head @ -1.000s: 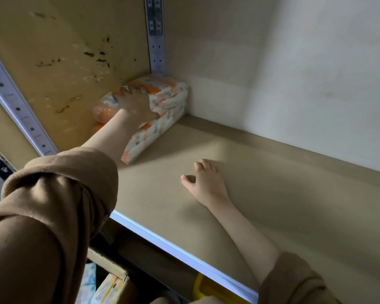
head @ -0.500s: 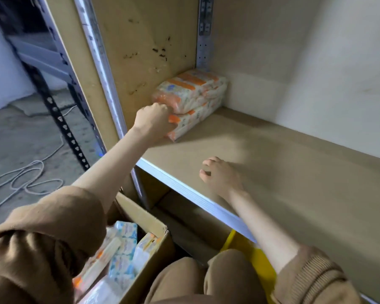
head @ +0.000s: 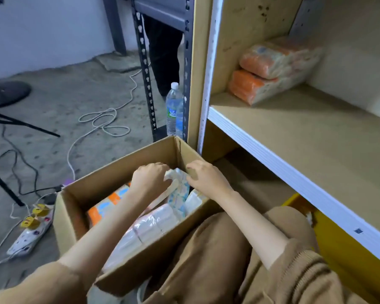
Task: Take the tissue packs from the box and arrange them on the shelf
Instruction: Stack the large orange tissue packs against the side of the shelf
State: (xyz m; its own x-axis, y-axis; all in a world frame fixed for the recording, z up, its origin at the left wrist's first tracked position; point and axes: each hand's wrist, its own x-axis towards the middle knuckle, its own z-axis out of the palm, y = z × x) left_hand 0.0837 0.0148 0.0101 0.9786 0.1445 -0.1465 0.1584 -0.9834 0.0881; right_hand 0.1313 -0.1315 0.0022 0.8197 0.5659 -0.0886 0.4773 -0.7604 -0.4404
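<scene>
Down on the concrete floor beside the shelving, seen from the head camera, an open cardboard box (head: 110,178) sits in front of the person's knees, and both hands are inside it. The left hand (head: 150,181) has its fingers curled over the top end of a blue-patterned tissue pack (head: 180,191) that stands upright near the far right corner of the box. The right hand (head: 206,178) meets it from the other side, fingers bent at the pack's upper edge and thumb against its side, so the pack is pinched between the two hands. Its lower part sits among the other packs in the box. An orange pack (head: 110,205) lies at the left of the box, and a pale pink-white pack (head: 154,224) lies nearer the person. Both forearms are bare, with brown sleeves pushed up.

On the shelf (head: 316,132) to the right, two orange-and-white packs are stacked in the back left corner, the upper pack (head: 279,60) lying flat on the lower pack (head: 263,88), both against the side panel. A yellow bin (head: 329,238) shows under the shelf's white front edge. A water bottle (head: 172,108) stands on the floor just beyond the box, beside a dark metal rack upright (head: 145,73). Farther left, a white cable (head: 101,121) loops across the floor, and a power strip (head: 31,231) lies near the box's left side.
</scene>
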